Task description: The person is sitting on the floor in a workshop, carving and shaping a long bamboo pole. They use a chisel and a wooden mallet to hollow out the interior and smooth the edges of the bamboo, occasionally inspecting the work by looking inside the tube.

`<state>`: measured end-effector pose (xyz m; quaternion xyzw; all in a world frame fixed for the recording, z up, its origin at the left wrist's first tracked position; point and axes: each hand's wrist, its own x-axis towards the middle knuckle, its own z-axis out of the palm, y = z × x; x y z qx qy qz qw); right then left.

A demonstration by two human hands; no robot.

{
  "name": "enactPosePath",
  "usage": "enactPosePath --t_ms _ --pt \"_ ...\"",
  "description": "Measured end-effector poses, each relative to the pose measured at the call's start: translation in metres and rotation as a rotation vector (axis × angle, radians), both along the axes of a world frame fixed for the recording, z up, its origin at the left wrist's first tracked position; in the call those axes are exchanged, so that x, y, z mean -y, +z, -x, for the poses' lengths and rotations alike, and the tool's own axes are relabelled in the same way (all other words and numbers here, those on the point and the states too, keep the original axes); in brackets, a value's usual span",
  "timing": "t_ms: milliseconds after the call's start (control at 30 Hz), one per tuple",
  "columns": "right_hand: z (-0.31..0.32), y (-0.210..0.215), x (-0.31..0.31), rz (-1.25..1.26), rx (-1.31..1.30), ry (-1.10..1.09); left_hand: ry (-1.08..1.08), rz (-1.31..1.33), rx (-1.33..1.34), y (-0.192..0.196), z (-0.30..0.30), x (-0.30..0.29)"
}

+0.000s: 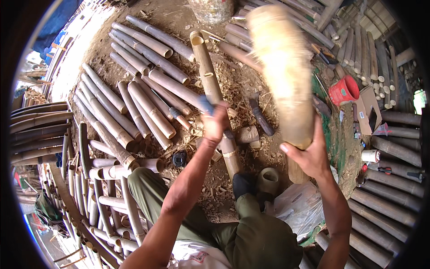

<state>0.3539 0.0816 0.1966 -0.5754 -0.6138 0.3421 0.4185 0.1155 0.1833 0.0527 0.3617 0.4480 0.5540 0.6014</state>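
Two hands busy from what I see: left hand (215,122) clenched around a blue-handled tool (206,104) over the long bamboo pole (210,76), right hand (309,154) gripping a blurred bamboo section (282,71).

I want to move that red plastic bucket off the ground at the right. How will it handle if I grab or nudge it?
The red plastic bucket looks thin-walled, so probably light and slightly flexible. It seems to lie tilted among bamboo poles, so a nudge may roll it. Its contents can't be seen, so weight is uncertain.
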Motion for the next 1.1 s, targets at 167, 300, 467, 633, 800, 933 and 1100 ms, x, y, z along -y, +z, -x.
enactPosePath --t_ms 167,300,467,633,800,933,1100 --pt "-0.022 -0.019 0.032 0.044 -0.329 -0.207 0.231 -0.097 0.230 0.012 0.040 -0.004" --pt "-0.024 -0.012 0.046 0.194 -0.323 -0.207 -0.097 0.048 0.107 -0.005 0.014 0.011" --pt "-0.031 -0.027 0.069 0.220 -0.262 -0.187 -0.054 -0.196 -0.413 -0.024 0.002 0.014" --pt "-0.035 -0.032 0.079 0.220 -0.362 -0.245 -0.016 -0.041 -0.180 -0.010 -0.002 0.014" --pt "-0.037 -0.031 0.077 0.210 -0.387 -0.256 -0.061 -0.046 -0.244 -0.026 0.004 0.016" --pt "-0.037 -0.029 0.080 0.201 -0.401 -0.268 -0.067 -0.038 -0.256 -0.028 -0.001 0.019" --pt "-0.036 -0.024 0.082 0.167 -0.421 -0.290 -0.063 -0.080 -0.284 -0.029 -0.004 0.020"
